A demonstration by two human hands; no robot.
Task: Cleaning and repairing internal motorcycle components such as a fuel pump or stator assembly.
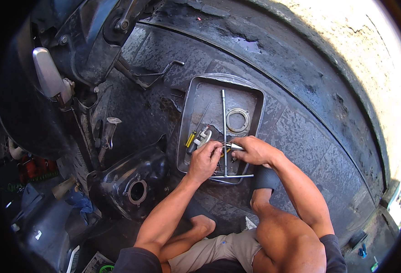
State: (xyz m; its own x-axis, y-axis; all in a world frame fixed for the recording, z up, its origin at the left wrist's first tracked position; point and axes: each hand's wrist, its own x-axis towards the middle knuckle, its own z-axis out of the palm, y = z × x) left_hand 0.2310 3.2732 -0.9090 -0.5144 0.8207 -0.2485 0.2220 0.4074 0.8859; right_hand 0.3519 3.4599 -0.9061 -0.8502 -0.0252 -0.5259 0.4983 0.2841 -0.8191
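Note:
My left hand [204,160] is closed in a pinch over the tray, its fingertips on something too small to make out. Facing it, my right hand [253,151] grips a shiny silver tool [235,147] whose narrow end points at the left fingertips; its exact kind is unclear. Under both hands is a grey rectangular tray [260,109]. A long T-handle wrench [224,116] lies across it, its crossbar over the near rim. Inside the tray are a metal ring [238,120], a yellow-handled screwdriver [191,138] and a white plastic part [203,137].
Left of the tray lies a black tank [118,179] with a round opening. A motorcycle [86,41] stands at upper left, its stand [152,78] reaching toward the tray. My knee [291,241] is close below my right forearm. Beyond the stone paving [300,136] runs a kerb [346,77].

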